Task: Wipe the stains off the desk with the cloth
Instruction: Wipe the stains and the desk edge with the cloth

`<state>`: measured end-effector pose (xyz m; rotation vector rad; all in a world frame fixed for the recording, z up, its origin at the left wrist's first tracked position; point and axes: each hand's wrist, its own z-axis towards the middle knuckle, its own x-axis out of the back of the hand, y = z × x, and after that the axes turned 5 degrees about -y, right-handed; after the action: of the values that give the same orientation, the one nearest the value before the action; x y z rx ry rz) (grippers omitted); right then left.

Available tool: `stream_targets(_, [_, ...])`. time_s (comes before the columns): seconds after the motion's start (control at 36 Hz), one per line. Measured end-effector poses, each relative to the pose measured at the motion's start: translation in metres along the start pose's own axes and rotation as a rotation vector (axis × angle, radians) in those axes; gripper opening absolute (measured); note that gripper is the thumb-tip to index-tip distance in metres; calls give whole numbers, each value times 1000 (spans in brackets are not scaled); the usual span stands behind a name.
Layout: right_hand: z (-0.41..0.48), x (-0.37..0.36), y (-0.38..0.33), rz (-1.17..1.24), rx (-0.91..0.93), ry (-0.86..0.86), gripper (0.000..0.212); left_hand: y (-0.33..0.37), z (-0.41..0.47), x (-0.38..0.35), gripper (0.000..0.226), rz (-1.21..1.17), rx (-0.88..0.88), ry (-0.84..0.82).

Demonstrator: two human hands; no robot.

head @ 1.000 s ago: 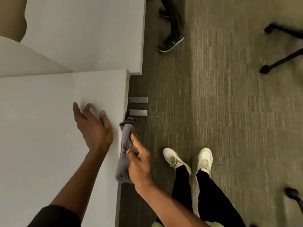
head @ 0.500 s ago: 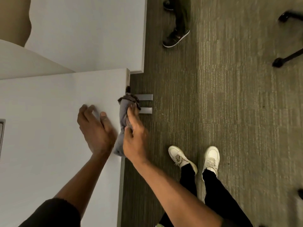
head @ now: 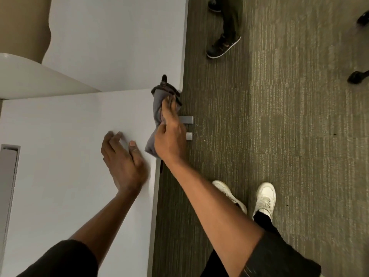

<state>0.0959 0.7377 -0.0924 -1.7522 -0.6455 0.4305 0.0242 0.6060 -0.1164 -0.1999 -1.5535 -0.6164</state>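
- While the view looks straight down from head height, a white worktop (head: pixel 60 136) fills the left half of the scene, with a narrow grey slot (head: pixel 9 176) at its far left edge.
- Moving right, the left hand (head: pixel 123 162) lies palm down on the worktop near its right edge, fingers spread and flat, holding nothing; it appears to be bracing.
- Just right of it, a grey cloth (head: pixel 157 108) is bunched lengthwise along the worktop's right edge, reaching up to the far corner, where a dark loop sticks out of it.
- On top of the cloth, the right hand (head: pixel 169 134) presses down, fingers stretched forward over the fabric and thumb tucked against its side, pinning rather than clenching it.
- Further right is grey-green carpet (head: pixel 289 136), the wearer's white shoes (head: pixel 263 196), and another person's dark shoe (head: pixel 221 47) at the top.
- No stains can be made out on the worktop.
- Judging by this, the wiping step is under way along the edge. The next move probably calls for steady downward pressure, keeping the cloth from slipping off the side.
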Motion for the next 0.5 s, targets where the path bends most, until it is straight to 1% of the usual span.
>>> stream_targets(0.11, [-54, -11, 14, -20, -14, 10, 68, -1, 0, 0, 49, 12, -18, -3])
stream_targets(0.19, [-95, -12, 29, 41, -49, -62, 70, -1, 0, -1, 48, -2, -16, 12])
stream_targets(0.25, [-106, -8, 37, 80, -56, -101, 71, 0, -1, -2, 47, -5, -20, 14])
stream_targets(0.36, [-88, -7, 32, 94, -90, -55, 68, -1, 0, -2, 47, 0, -18, 15])
stream_targets(0.5, [-9, 1, 13, 62, -44, -15, 66, 1, 0, 0, 51, -3, 3, -13])
